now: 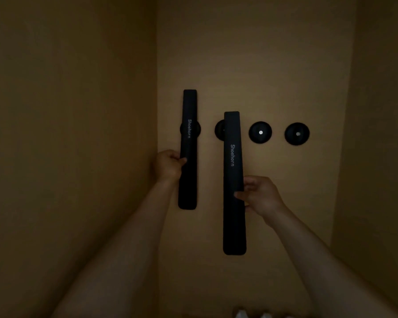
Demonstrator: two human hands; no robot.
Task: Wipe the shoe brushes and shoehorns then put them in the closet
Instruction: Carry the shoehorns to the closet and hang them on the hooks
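Two long black shoehorns, each lettered "Shoehorn", stand upright against the closet's tan back wall (274,65). My left hand (168,166) grips the left shoehorn (189,106) at its middle; it lies over the leftmost round black wall mount (182,129). My right hand (260,196) holds the right shoehorn (233,134) by its right edge. That one sits lower and covers most of the second mount (219,129).
Two more round black mounts (260,132) (296,133) with pale centres are bare on the back wall to the right. Tan side walls (67,134) close in at left and right. Something white (251,314) shows at the bottom edge.
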